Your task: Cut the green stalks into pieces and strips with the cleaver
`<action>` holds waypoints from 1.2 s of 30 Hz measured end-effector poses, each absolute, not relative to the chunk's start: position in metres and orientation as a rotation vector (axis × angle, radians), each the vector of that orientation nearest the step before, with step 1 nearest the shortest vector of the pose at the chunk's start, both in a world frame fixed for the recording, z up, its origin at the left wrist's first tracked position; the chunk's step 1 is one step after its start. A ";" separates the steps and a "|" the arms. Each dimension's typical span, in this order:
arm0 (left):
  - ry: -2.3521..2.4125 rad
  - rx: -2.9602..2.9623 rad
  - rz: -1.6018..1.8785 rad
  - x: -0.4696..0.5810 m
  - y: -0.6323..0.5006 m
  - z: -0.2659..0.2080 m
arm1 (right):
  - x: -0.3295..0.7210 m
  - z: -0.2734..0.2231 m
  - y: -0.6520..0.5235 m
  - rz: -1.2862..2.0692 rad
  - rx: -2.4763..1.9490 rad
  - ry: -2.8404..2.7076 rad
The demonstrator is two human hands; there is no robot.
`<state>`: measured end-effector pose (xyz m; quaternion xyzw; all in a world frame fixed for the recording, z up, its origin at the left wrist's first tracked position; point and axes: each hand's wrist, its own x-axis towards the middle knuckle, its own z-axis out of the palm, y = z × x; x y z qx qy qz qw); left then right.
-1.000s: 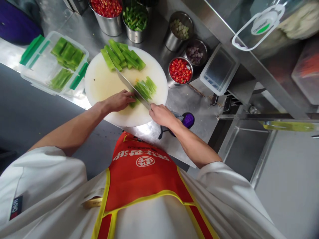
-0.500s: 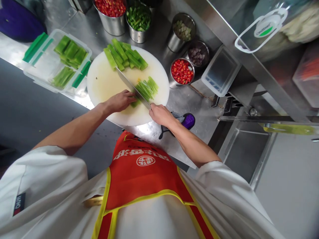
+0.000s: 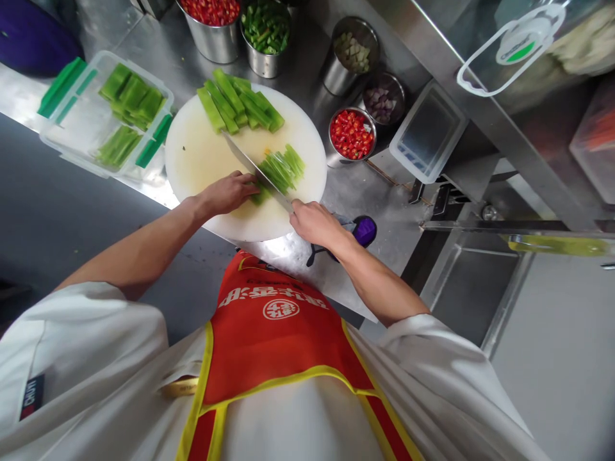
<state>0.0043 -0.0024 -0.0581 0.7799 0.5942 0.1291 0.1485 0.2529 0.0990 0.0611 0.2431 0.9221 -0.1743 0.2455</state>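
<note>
My right hand [image 3: 314, 221] is closed round the handle of a kitchen knife [image 3: 246, 161], whose long blade slants across the round white cutting board [image 3: 189, 144]. Left of the blade, my left hand [image 3: 235, 192] has its fingers curled down on a piece of celery-like green stalk [image 3: 261, 194], its fingertips close to the steel. Thin green strips [image 3: 284, 168] lie piled on the blade's right side. Thicker green stalk lengths [image 3: 243, 102] rest along the board's far edge, near the knife's tip.
A clear container [image 3: 72, 137] with green pieces stands on the left. Behind the board are steel pots of chopped red chili [image 3: 211, 13] and green pepper [image 3: 265, 32]. To the right are a red chili bowl [image 3: 352, 134], a plastic tub [image 3: 427, 134] and a purple-and-black object [image 3: 365, 230].
The view has shifted slightly. Both hands and the knife keep nearly the same place over the board, with only a very small movement.
</note>
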 end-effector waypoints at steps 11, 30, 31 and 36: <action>1.722 2.217 0.480 0.005 -0.006 -0.067 | 0.255 0.063 0.098 -0.488 0.680 2.500; 1.740 2.201 0.501 0.007 -0.012 -0.066 | 0.252 0.040 0.096 -0.490 0.673 2.519; 1.742 2.206 0.506 0.008 -0.012 -0.066 | 0.252 0.043 0.097 -0.488 0.671 2.526; 1.757 2.211 0.543 0.009 -0.014 -0.064 | 0.258 0.066 0.098 -0.484 0.646 2.537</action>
